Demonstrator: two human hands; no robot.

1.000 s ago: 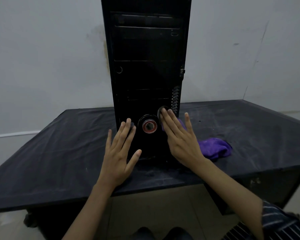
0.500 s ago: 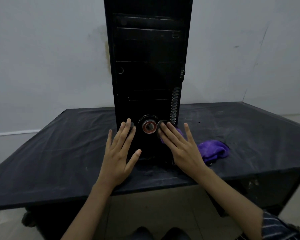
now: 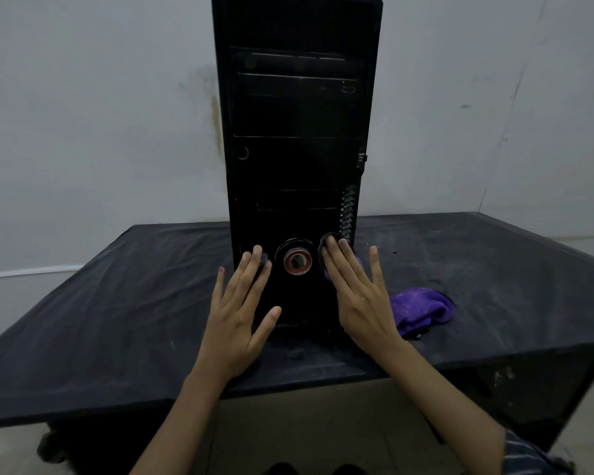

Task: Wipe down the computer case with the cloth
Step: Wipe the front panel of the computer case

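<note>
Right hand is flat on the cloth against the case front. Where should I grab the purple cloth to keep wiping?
Take the bunched end of the purple cloth lying on the table right of the computer case. It is free and raised in folds, so the right hand could likely close on it from above.

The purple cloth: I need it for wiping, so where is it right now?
In the head view, the purple cloth lies bunched on the black table, right of the computer case, partly under the right hand.

The tall computer case [image 3: 297,159] blocks the table's [image 3: 117,320] middle. Bare tabletop lies either side; the purple cloth [image 3: 422,311] sits right, apparently touching the case.
</note>
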